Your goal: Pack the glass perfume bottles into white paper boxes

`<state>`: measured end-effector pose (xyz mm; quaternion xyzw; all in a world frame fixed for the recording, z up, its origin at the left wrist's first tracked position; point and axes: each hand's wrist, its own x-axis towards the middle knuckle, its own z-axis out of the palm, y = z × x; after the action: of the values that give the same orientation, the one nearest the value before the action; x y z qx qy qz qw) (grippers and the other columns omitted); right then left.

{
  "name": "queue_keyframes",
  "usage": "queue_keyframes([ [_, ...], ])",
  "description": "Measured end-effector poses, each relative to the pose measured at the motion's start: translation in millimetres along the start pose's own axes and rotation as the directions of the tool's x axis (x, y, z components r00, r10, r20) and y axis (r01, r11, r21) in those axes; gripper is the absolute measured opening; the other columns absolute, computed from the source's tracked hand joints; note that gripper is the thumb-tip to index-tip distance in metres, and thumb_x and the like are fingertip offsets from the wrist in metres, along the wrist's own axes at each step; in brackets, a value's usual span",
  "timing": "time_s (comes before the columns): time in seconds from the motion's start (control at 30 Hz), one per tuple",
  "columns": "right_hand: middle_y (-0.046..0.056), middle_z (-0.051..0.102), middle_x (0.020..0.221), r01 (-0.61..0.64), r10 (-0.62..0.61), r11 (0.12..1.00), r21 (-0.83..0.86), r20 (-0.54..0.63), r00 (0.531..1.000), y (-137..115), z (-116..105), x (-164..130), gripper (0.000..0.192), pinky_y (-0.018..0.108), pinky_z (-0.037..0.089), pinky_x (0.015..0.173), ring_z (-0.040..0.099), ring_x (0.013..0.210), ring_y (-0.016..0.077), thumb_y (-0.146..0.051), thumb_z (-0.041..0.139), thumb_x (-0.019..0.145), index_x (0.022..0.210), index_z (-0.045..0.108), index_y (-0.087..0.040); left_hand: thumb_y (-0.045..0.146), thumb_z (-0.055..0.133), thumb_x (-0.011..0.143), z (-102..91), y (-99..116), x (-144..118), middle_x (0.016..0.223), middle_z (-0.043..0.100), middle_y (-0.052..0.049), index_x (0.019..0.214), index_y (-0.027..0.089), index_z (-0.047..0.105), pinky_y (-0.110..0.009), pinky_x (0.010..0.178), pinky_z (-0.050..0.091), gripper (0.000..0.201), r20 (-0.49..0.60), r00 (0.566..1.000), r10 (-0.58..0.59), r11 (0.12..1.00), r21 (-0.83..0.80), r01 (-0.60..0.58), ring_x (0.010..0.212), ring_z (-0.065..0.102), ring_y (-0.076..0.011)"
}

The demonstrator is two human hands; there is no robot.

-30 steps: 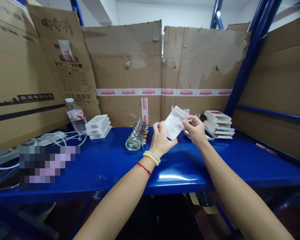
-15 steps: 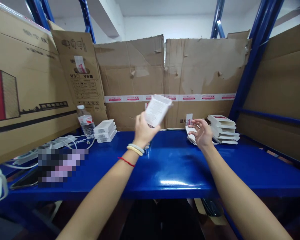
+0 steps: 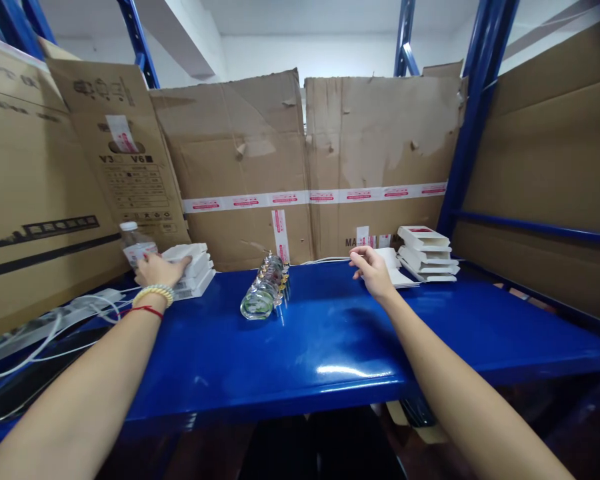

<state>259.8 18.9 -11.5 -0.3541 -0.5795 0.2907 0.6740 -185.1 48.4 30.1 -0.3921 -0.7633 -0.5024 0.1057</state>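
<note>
Nearest the camera, the glossy front lip of a blue metal shelf [image 3: 330, 373] is seen, bare across its middle, with both forearms reaching over it. At far left, white cables [image 3: 55, 323] are draped along the shelf. The left hand [image 3: 160, 270] is laid flat, fingers extended, on top of a stack of white boxes [image 3: 193, 270]; barcode labels are visible on the box ends, too small to be read. Nothing is seen gripped by it. Just behind that hand a water bottle [image 3: 133, 245] with a red-and-white label is stood upright. At the centre, a row of small glass bottles [image 3: 265, 290] is lined up front to back, well apart from either hand. The right hand [image 3: 375, 270] is held loosely open above the shelf, empty, just beside flat white cartons [image 3: 395, 270]; further right, a pile of open white cartons [image 3: 427, 253] is stacked. Behind, worn cardboard sheets [image 3: 300, 160] form the back wall, crossed by white tape with red print; "V3" and "V6" are readable on a leaning cardboard box [image 3: 125, 153]. Blue rack uprights [image 3: 473, 100] frame the right side.
</note>
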Motion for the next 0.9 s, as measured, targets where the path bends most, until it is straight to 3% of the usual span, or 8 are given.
queue_keyframes([
  [0.2,0.003,0.06,0.078,0.014,-0.04,0.987,-0.158,-0.164,0.986,10.5,-11.2,8.3,0.043,0.027,0.046,0.056,0.057,0.075,0.0181,-0.062,0.05,0.078,0.079,0.059,-0.02,0.067,0.074,0.042,7.2,1.9,-5.4,0.108,0.053,-0.005,0.069,0.019,0.028,-0.062,0.099,0.028,0.071,-0.054,0.998,0.023,0.999,-0.027,-0.024,0.124,0.04,-0.0452],
  [0.3,0.005,0.064,0.078,-0.028,-0.072,0.967,-0.252,-0.379,0.923,16.6,-25.9,17.6,0.042,0.031,0.047,0.068,0.058,0.076,0.0199,-0.057,0.04,0.083,0.075,0.059,-0.021,0.06,0.076,0.046,3.6,16.1,-16.9,0.125,0.047,-0.008,0.078,0.019,0.036,-0.064,0.102,0.026,0.065,-0.175,0.984,0.009,0.996,-0.088,-0.025,0.126,0.038,-0.0453],
  [0.37,0.007,0.065,0.079,-0.101,-0.088,0.925,-0.367,-0.466,0.88,21.1,-38.0,22.7,0.032,0.035,0.047,0.075,0.059,0.079,0.0223,-0.05,0.048,0.079,0.074,0.06,-0.021,0.053,0.073,0.057,-0.6,34.1,-28.0,0.132,0.043,-0.007,0.09,0.021,0.041,-0.062,0.106,0.023,0.056,-0.256,0.964,0.075,0.974,-0.186,-0.126,0.129,0.036,-0.0409],
  [0.47,0.012,0.066,0.089,-0.219,-0.095,0.751,-0.623,-0.43,0.898,26.9,-52.1,24.5,0.023,0.042,0.044,0.086,0.059,0.091,0.0281,-0.037,0.061,0.066,0.081,0.063,-0.019,0.041,0.067,0.071,-9.0,73.3,-51.2,0.132,0.04,-0.008,0.104,0.02,0.043,-0.056,0.11,0.023,0.046,-0.312,0.894,0.322,0.865,-0.287,-0.411,0.132,0.032,-0.0339],
  [0.6,0.017,0.065,0.094,-0.302,0.092,0.494,-0.815,-0.296,0.951,29.5,-51.6,17.5,0.029,0.055,0.037,0.091,0.054,0.106,0.0388,-0.04,0.069,0.061,0.079,0.067,-0.018,0.015,0.069,0.062,-17.1,134.3,-100.4,0.119,0.046,-0.011,0.099,0.016,0.047,-0.049,0.107,0.033,0.043,-0.442,0.774,0.454,0.691,-0.374,-0.619,0.12,0.044,-0.0274],
  [0.7,0.02,0.065,0.091,-0.266,0.204,0.407,-0.874,-0.197,0.959,28.1,-43.0,11.7,0.027,0.061,0.035,0.089,0.053,0.107,0.0429,-0.043,0.072,0.061,0.069,0.067,-0.018,0.016,0.065,0.067,-10.1,167.4,-147.3,0.109,0.052,-0.011,0.092,0.017,0.05,-0.044,0.098,0.043,0.029,-0.349,0.723,0.596,0.576,-0.442,-0.688,0.111,0.05,-0.0249],
  [0.8,0.021,0.067,0.094,-0.222,0.178,0.396,-0.891,-0.162,0.971,25.1,-37.8,9.0,0.023,0.06,0.036,0.088,0.055,0.106,0.0424,-0.038,0.065,0.069,0.076,0.07,-0.016,0.016,0.061,0.072,12.3,179.4,-190.7,0.095,0.056,-0.009,0.087,0.018,0.052,-0.04,0.092,0.046,0.018,-0.115,0.672,0.731,0.532,-0.52,-0.668,0.097,0.054,-0.0231],
  [0.9,0.019,0.069,0.096,-0.2,0.099,0.408,-0.891,-0.174,0.98,21.4,-37.3,8.5,0.026,0.052,0.041,0.086,0.06,0.101,0.0368,-0.032,0.055,0.076,0.087,0.072,-0.016,0.022,0.057,0.077,38.3,174.5,-221.3,0.094,0.059,-0.008,0.089,0.018,0.055,-0.038,0.089,0.047,0.013,0.129,0.554,0.823,0.537,-0.496,-0.682,0.095,0.056,-0.0234],
])
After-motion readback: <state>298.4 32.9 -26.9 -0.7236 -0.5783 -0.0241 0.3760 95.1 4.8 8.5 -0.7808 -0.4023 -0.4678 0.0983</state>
